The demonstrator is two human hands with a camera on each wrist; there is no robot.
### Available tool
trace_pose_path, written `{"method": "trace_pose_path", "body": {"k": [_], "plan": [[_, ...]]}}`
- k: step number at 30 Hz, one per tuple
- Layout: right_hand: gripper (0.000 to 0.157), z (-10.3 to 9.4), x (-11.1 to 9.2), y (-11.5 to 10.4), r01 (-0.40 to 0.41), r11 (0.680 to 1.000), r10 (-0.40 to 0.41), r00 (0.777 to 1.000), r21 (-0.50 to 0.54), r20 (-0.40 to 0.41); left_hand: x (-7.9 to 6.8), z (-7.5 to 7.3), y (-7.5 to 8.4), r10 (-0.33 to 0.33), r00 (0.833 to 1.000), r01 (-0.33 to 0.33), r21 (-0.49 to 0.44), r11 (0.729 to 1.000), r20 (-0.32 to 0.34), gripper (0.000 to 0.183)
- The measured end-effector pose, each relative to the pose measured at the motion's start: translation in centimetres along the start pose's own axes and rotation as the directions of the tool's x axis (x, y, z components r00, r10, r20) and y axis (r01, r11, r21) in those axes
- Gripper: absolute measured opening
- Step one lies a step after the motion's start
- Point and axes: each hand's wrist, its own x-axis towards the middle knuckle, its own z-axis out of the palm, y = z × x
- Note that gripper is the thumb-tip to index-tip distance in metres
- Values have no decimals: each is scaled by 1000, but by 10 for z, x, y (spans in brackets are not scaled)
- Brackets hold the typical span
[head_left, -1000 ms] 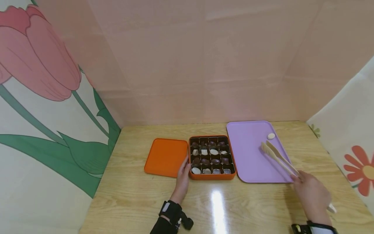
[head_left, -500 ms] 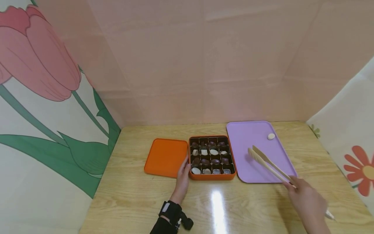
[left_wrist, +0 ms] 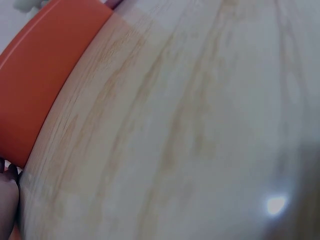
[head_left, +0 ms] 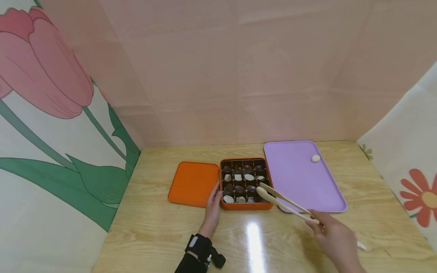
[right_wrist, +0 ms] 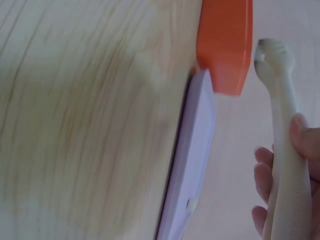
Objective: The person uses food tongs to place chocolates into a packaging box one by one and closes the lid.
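My right hand (head_left: 336, 237) grips a pair of cream tongs (head_left: 288, 206). Their tips overlap the right front part of an orange box (head_left: 244, 206). In the right wrist view the two arms of the tongs (right_wrist: 289, 110) stand close together, thumb on one side and fingers on the other. The box has a dark divided insert with dark and white chocolates (head_left: 249, 177) in its compartments, some at the front right hidden behind the tongs. Along the left wall of the box rests my left hand (head_left: 212, 212), its fingers extended against the side.
Left of the box lies a flat orange lid (head_left: 193, 184), partly behind my left hand. A purple tray (head_left: 297, 178) lies right of the box, with one white piece (head_left: 315, 158) near its far right edge. A fabric backdrop (head_left: 235, 76) stands behind the table.
My right hand has carried the tongs leftward from over the purple tray to the orange box. The left hand and box have stayed in place.
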Motion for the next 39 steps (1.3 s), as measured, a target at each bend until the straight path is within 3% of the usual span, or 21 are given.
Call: {"method": "trace_pose_path", "body": {"k": [5, 9, 23, 30, 35, 39], "plan": [[38, 6, 3, -13, 100, 995, -100, 995, -17, 17, 4, -1, -12, 5, 1000, -5, 7, 1000, -16, 49], [37, 9, 8, -17, 129, 991, -129, 992, -22, 9, 4, -1, -13, -8, 1000, 8, 9, 1000, -21, 48], [36, 11, 11, -18, 70, 997, -68, 993, -16, 95, 3, 0, -10, -12, 1000, 13, 32, 999, -28, 48], [36, 11, 11, -19, 64, 998, -62, 992, -16, 106, 4, 0, -10, 22, 999, -21, 31, 999, -25, 48], [36, 11, 11, -19, 72, 997, -70, 993, -14, 97, 4, 0, -10, 6, 1000, -5, 23, 1000, -25, 48], [37, 12, 11, -14, 113, 993, -113, 993, -13, 37, 4, 0, -11, -9, 1000, 9, 13, 1000, -24, 48]]}}
